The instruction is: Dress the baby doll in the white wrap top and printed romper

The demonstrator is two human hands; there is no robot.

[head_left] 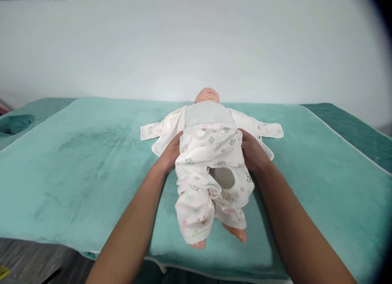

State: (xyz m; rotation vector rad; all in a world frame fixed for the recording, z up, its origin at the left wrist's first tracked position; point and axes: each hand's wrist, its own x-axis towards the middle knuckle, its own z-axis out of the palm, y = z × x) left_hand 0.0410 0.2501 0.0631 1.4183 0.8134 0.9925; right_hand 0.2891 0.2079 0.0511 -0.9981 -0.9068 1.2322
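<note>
A baby doll [207, 95] lies on its back, head toward the wall and feet toward me. It wears white open-crotch baby pants [199, 153] printed with small bears, the high waistband covering its belly. A white printed baby jacket [167, 131] is spread open beneath it, sleeves out to both sides. My left hand [173, 151] grips the left side of the pants near the waist, fingertips partly hidden by the cloth. On the opposite side my right hand [251, 151] holds the pants at the same height, its fingers partly covered. Both doll feet [235, 233] stick out of the pant legs.
A teal plush cover [92, 174] is spread over the bed, with a darker green layer [352, 125] at the right edge. Behind the bed rises a white wall [183, 43]. Dark wood-look floor [36, 259] shows at the lower left.
</note>
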